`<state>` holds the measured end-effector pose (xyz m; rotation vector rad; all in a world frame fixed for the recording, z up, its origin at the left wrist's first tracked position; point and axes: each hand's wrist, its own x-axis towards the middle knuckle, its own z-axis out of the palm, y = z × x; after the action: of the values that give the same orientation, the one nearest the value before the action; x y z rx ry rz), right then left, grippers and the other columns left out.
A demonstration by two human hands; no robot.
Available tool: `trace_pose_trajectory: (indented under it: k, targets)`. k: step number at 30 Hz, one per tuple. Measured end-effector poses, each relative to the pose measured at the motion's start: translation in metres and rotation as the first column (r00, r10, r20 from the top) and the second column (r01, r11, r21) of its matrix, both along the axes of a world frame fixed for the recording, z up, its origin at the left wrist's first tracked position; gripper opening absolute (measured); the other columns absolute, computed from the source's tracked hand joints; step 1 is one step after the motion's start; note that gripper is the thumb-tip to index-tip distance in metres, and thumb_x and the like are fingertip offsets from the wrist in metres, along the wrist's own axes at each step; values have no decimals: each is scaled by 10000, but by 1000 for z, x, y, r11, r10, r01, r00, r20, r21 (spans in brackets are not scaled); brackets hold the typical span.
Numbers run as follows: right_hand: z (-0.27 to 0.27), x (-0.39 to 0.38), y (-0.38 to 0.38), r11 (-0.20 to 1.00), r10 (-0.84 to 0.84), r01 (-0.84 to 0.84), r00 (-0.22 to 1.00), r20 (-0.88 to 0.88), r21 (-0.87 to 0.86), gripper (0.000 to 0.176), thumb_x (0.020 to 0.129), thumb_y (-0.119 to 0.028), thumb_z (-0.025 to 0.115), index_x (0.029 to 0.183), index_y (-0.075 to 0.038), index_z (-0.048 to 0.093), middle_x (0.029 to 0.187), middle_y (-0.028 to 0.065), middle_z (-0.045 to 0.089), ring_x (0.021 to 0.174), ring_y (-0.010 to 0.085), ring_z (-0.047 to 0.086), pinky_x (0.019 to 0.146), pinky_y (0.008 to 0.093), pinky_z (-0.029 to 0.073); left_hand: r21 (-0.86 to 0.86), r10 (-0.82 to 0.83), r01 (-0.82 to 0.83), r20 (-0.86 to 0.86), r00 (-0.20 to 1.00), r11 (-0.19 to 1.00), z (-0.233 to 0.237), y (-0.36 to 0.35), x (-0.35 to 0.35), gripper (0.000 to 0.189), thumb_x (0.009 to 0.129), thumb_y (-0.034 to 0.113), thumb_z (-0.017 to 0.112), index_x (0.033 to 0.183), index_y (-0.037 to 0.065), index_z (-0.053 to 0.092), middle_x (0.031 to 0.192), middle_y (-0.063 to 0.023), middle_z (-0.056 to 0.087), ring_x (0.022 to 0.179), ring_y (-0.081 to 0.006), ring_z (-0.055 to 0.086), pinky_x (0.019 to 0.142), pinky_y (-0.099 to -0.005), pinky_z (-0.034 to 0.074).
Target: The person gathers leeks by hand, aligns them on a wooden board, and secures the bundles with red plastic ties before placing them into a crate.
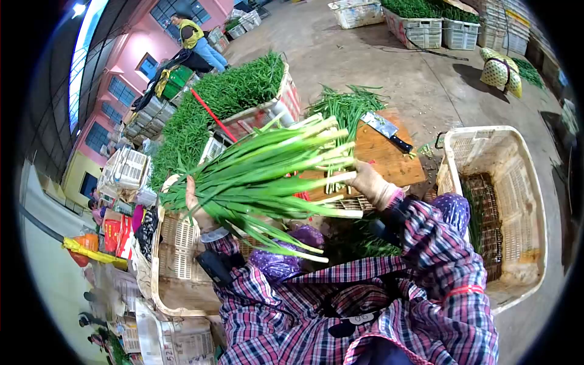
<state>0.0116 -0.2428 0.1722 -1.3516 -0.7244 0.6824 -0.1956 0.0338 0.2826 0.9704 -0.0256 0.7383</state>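
Observation:
A large bunch of green garlic (267, 164) with long flat leaves and white stem ends lies spread across both hands, held up in front of me. My left hand (193, 204) is closed around the leafy end, its fingers partly hidden by leaves. At the white stem end, my gloved right hand (368, 182) grips some stems. Behind the bunch is a wooden board (383, 149), and a cleaver (384, 129) with a black handle rests on it. More green stalks (344, 109) are piled at the board's far left side.
An off-white plastic crate (535, 207) stands to my right, with some greens inside. Another crate (159, 267) is at my left. Crates heaped with greens (243, 85) stand ahead to the left. A person (198, 42) in a yellow vest is farther back. A cloth-covered bundle (500, 73) sits on the concrete floor.

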Motion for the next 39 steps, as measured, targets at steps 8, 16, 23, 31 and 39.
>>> trace_pose_trajectory:
  k: [8,16,23,31,39]
  targets:
    - [-52,10,21,944,276,-298,948,157,139,344,847,-185,630,1147,-26,572,1138,98,597,989,184,568,858,337,472,110,-42,37,39,998,993,1,8,13,414,975,344,360,1069,-19,534,1025,-166,606,991,-279,569,893,-444,463]
    - [-44,5,-50,799,561,-528,827,39,-288,275,851,-137,603,1118,-71,626,1105,77,640,949,175,598,803,299,479,-43,-229,237,142,963,971,-2,11,28,341,930,365,458,1036,50,532,979,-78,544,1018,-304,543,893,-507,450]
    - [-36,-10,-97,413,844,91,334,418,-906,426,751,-364,661,1077,-92,622,1033,152,634,956,326,599,832,443,462,-139,-420,421,32,907,897,17,30,14,228,852,287,615,987,124,530,966,-47,579,1082,-297,517,980,-540,377]
    - [10,-64,-60,990,-137,98,792,595,97,161,816,-110,627,975,-99,649,843,84,627,790,254,606,725,344,485,-93,-204,211,76,976,973,0,28,17,208,886,261,551,964,68,559,962,-55,558,1024,-310,520,936,-514,409]
    - [17,-67,-28,913,7,320,606,796,-251,250,854,-312,593,1062,-177,626,716,134,622,657,319,616,586,436,471,-107,-100,119,167,981,987,0,-2,28,273,897,274,509,972,21,576,938,-87,600,869,-271,580,859,-469,472]
